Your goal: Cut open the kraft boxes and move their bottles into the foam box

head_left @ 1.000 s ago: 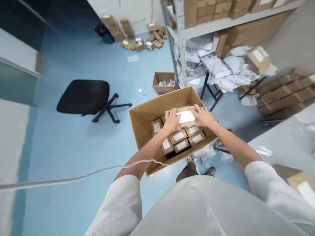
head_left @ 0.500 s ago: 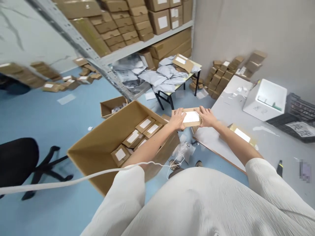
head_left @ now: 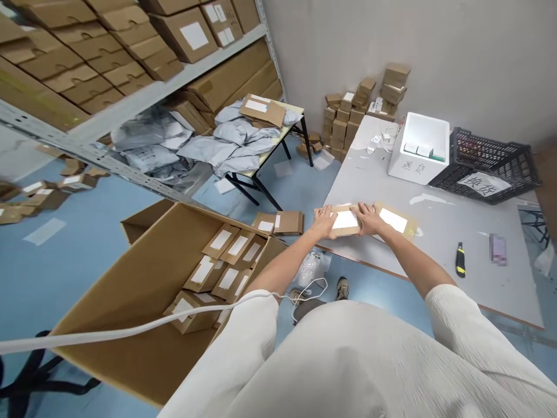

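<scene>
A small cardboard box (head_left: pixel 345 223) with a white label on top is gripped at both ends. My left hand (head_left: pixel 324 223) closes on its left end, and my right hand (head_left: pixel 366 219) on its right. The box is at the near left corner of the grey table (head_left: pixel 452 232); whether it touches the surface I cannot tell. Just right of it lies another labelled package (head_left: pixel 397 223), partly behind my right hand. At my left stands a large open carton (head_left: pixel 143 290) holding several labelled cardboard boxes (head_left: pixel 227 278).
A utility knife (head_left: pixel 460 260), a white foam box (head_left: pixel 420 148) and a black crate (head_left: pixel 491 165) are on the table. A white cable (head_left: pixel 143 330) crosses in front of me. Grey bags (head_left: pixel 235 142) cover a small table near the shelf (head_left: pixel 143 96). A bubble-wrapped item (head_left: pixel 310 268) lies by my feet.
My view has turned to the right. Both hands have carried the small box from beside the large carton's rim to the grey table's near edge, keeping hold of it.
</scene>
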